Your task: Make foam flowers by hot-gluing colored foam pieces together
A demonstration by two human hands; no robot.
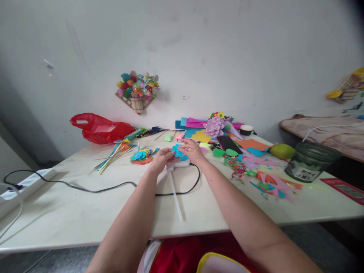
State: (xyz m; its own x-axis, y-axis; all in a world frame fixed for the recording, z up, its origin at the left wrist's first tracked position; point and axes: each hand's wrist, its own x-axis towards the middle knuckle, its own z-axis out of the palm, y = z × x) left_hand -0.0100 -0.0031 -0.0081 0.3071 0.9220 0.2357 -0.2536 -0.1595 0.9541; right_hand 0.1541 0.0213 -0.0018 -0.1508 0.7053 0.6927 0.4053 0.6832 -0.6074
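Observation:
A blue scalloped flower cutout (177, 151) is held up between my two hands over the middle of the table. My left hand (162, 160) pinches its left edge. My right hand (192, 150) is closed on its right side, with the fingertips near the top edge. Just below the cutout lies a white glue gun (182, 163), its long clear glue stick (175, 197) pointing toward me. To the left of my left hand sit several layered flower cutouts (140, 155) in blue, yellow and orange.
A black cord runs left to a power strip (28, 185). Left of centre are thin sticks (109, 158) and a red plastic bag (104, 129). On the right lie foam scraps (273, 182), a black phone (229, 145), a yellow-green fruit (282, 151) and a dark green jar (311, 161).

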